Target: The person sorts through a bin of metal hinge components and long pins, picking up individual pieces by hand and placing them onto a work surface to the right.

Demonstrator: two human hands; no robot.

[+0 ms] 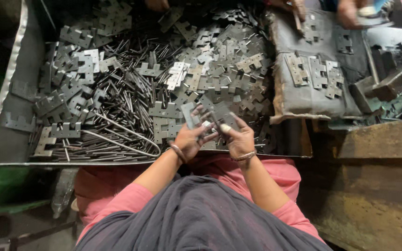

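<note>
Hands met over a heap of metal hinge parts

A big tray (5, 139) lay packed with notched hinge plates (219, 65) and thin pins (126, 107); at its near edge the left hand (189, 139) gripped one grey plate (189, 115), upright; the right hand (238, 139), just beside, pinched another plate (220, 113).

A heap of grey notched hinge leaves (219, 51) fills the dark tray (5, 139), mixed with thin steel pins (131, 93) and a long bent wire rod (126, 139). To the right, a grey cloth pad (298, 100) bears assembled hinges (317, 72), beside a rusty metal block (378, 186).
</note>
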